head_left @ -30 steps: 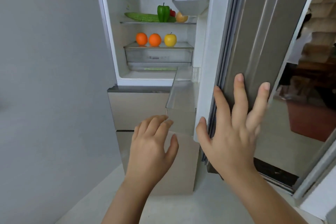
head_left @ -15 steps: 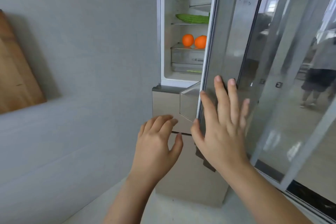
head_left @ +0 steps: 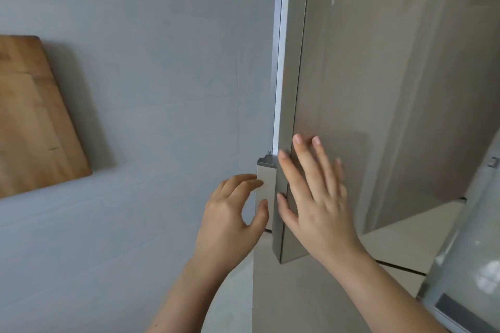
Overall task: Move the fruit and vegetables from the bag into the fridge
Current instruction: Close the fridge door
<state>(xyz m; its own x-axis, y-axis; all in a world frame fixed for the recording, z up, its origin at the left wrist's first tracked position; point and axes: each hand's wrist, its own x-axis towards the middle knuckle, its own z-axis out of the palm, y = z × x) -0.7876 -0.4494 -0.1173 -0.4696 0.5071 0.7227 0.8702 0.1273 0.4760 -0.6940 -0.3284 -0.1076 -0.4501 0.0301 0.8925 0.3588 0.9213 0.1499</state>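
The fridge door [head_left: 378,76] is a tall brushed-metal panel filling the right half of the head view. It stands almost closed, with only a thin white strip of the fridge frame [head_left: 278,62] showing along its left edge. My right hand [head_left: 316,194] lies flat against the door's lower left part, fingers spread, holding nothing. My left hand [head_left: 232,216] hovers just left of the door edge, fingers loosely curled and empty, near the lower drawer front [head_left: 263,197]. The fruit and vegetables inside are hidden behind the door. No bag is in view.
A grey wall [head_left: 148,76] runs along the left of the fridge. A wooden cutting board [head_left: 32,116] leans against it at far left. A glass panel [head_left: 470,265] stands at the lower right. Pale floor shows below the hands.
The fridge door has swung from wide open to nearly closed under my right hand. The shelves with oranges, apple, pepper and cucumber have gone out of sight. The view has turned left.
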